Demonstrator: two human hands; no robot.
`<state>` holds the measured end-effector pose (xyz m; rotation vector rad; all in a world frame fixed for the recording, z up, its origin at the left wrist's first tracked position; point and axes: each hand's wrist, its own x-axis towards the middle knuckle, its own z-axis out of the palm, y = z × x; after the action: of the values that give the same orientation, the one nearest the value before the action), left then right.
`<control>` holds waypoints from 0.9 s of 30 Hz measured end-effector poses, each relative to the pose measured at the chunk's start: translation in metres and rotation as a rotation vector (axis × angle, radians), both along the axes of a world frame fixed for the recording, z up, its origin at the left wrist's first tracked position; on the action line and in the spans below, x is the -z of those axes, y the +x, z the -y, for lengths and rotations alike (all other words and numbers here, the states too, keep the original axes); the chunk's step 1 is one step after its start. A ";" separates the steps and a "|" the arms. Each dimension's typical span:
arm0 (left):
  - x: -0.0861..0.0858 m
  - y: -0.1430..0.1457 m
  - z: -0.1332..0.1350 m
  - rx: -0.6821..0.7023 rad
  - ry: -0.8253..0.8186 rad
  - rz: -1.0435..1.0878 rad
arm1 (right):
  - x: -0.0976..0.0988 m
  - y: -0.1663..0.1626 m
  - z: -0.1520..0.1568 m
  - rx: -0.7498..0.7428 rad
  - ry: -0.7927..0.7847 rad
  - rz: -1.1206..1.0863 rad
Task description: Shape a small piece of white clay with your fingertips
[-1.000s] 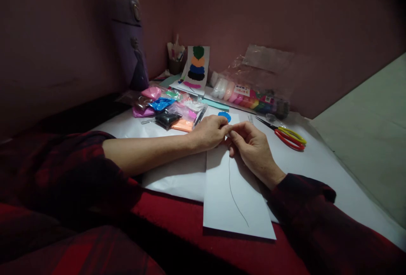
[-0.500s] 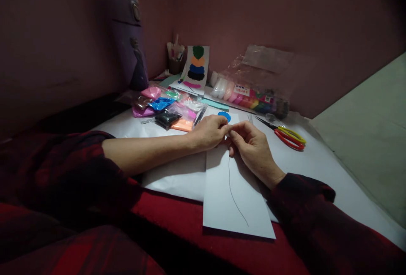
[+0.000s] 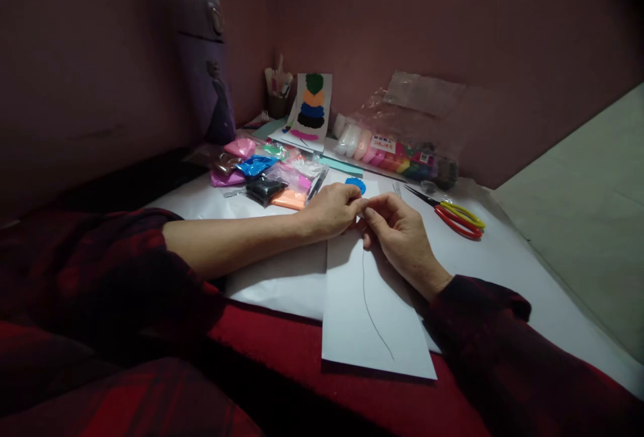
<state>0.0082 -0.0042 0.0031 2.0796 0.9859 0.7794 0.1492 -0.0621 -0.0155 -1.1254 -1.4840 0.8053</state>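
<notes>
Over a long white sheet of paper (image 3: pixel 347 316), my left hand (image 3: pixel 332 210) and my right hand (image 3: pixel 400 232) meet at the fingertips. Both have their fingers pinched together; whatever lies between them is hidden. Just beyond the fingertips a blue clay patch (image 3: pixel 356 185) sits on the paper. A thin curved line (image 3: pixel 369 313) runs down the sheet from below my hands toward its near end. The near end of the paper reaches past the white table covering over a red surface.
Left of my hands lie several clay packets (image 3: pixel 256 166). Scissors (image 3: pixel 459 217) with red and yellow handles rest at right. Behind stand a card with coloured patches (image 3: pixel 326 91), a bag of coloured clay (image 3: pixel 392 152), a cup of tools (image 3: pixel 278 105) and a purple flask (image 3: pixel 201 81).
</notes>
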 end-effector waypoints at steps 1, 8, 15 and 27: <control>0.000 0.000 0.000 0.002 0.003 0.000 | 0.000 0.000 0.000 -0.002 0.000 -0.001; 0.000 0.000 0.000 0.005 0.002 0.002 | 0.001 0.000 0.000 -0.003 0.002 0.000; 0.000 0.000 0.001 -0.002 -0.004 0.002 | 0.000 -0.001 0.000 -0.001 -0.001 0.007; 0.000 0.000 0.000 0.008 0.009 -0.006 | 0.001 0.001 0.001 -0.001 -0.003 0.004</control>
<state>0.0081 -0.0047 0.0030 2.0938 0.9789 0.7753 0.1501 -0.0628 -0.0170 -1.1285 -1.4876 0.8066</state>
